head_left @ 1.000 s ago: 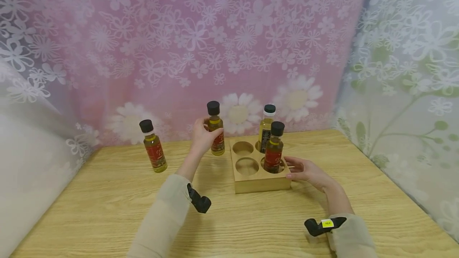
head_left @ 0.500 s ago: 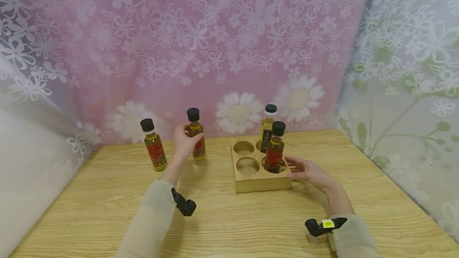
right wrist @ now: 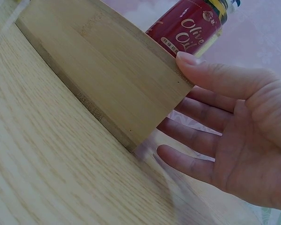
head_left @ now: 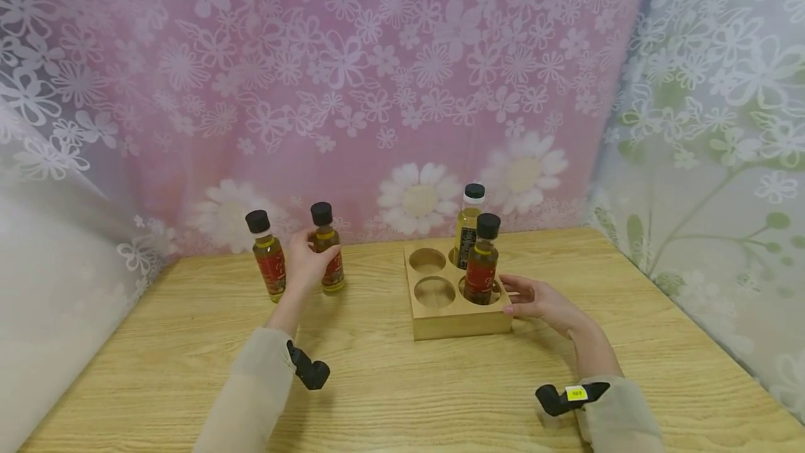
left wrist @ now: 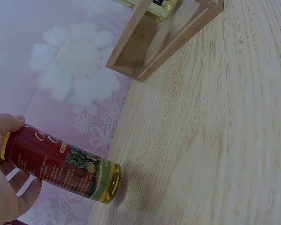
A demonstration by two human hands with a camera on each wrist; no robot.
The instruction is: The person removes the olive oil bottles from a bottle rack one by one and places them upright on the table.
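Note:
My left hand (head_left: 307,262) grips an olive oil bottle (head_left: 332,273) with a red label and black cap, fingers and thumb around its upper part. In the left wrist view the bottle's base (left wrist: 113,183) overlaps the table's edge. My right hand (head_left: 542,307) rests at the right front corner of a wooden bottle holder (head_left: 462,327), thumb at the edge and relaxed fingers along the side. Another red-label olive oil bottle (head_left: 481,275) stands in the holder's front right hole. Behind it, a paler oil bottle (head_left: 467,236) with a black label fills the back right hole.
Just left of my left hand, a third red-label bottle (head_left: 269,265) stands on the wooden table (head_left: 377,397), partly covered by the hand. The holder's two left holes (head_left: 434,291) have nothing in them. A pink flowered curtain (head_left: 377,89) hangs behind the table.
My left hand has carried its bottle leftward, away from the holder and close to the standing red-label bottle, ending slightly nearer me. The right hand and holder stay in place.

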